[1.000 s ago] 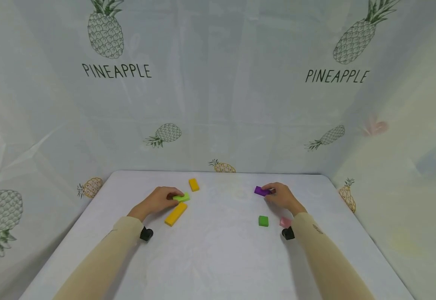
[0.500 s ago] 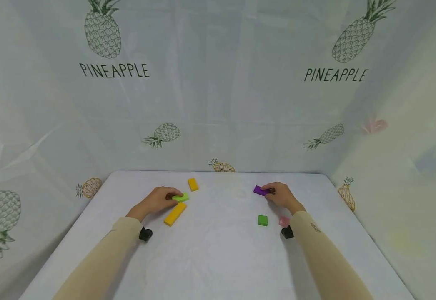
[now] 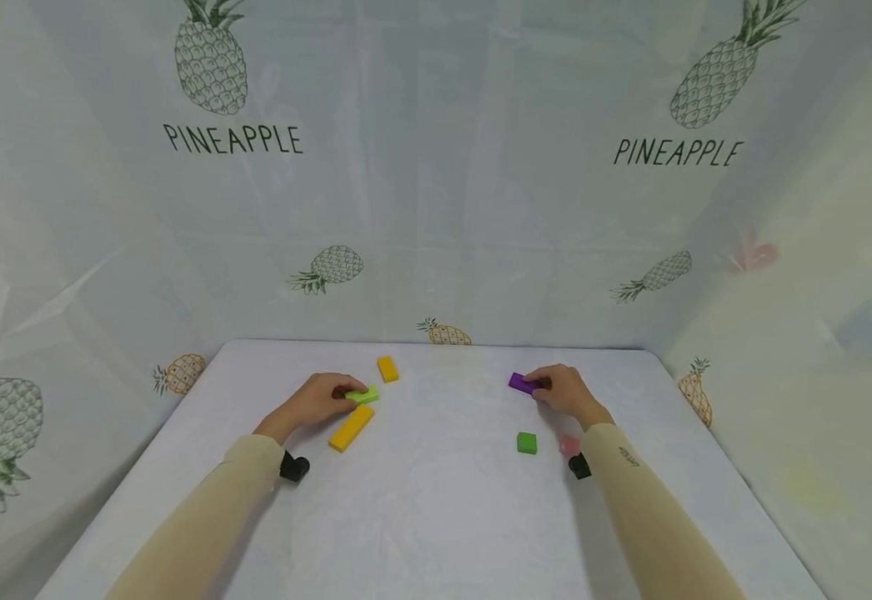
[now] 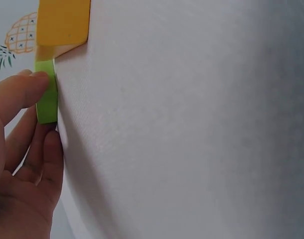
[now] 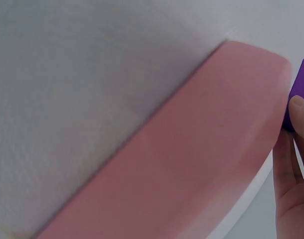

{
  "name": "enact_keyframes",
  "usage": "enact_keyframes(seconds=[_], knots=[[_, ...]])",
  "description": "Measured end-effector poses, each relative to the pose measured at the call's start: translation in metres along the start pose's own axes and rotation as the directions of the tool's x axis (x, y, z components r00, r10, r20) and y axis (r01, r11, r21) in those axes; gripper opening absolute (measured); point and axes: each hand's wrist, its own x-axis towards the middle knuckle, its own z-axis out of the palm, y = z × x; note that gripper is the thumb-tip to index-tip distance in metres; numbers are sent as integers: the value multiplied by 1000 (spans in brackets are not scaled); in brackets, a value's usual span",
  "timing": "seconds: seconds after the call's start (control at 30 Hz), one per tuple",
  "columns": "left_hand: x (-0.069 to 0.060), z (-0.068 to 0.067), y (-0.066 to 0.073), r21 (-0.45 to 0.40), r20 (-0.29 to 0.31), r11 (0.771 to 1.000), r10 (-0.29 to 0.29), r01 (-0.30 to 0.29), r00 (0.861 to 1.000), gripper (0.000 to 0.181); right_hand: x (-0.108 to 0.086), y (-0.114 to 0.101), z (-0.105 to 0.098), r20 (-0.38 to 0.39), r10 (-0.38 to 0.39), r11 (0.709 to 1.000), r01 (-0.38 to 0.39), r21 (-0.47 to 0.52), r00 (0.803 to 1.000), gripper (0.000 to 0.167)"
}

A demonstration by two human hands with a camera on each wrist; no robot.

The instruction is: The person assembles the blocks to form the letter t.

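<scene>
On the left of the table my left hand pinches a light green block between thumb and fingers. The left wrist view shows the thumb on one face of this light green block. A long yellow block lies just in front of that hand, and a shorter yellow block lies beyond it. Over on the right, my right hand pinches a purple block by its right end. In the right wrist view the purple block shows at the edge, partly covered by the thumb.
A green block and a pink block lie nearer on the right, the pink one partly hidden by the right wrist's black camera. A pineapple-print curtain hangs behind the white table.
</scene>
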Motion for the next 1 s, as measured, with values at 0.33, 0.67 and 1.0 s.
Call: enact_keyframes(seconds=[0.33,0.67,1.0], knots=[[1,-1,-1,4,-8,1000,28,-28,1000,31,2,1,-1,3,-16,1000,16,14,1000,32],[8,0,10,-11,0,997,76,-76,997,31,0,1,-1,7,-15,1000,14,11,1000,33],[12,7,38,7,27,992,129,-129,991,29,-3,-1,-2,10,-16,1000,16,8,1000,32]])
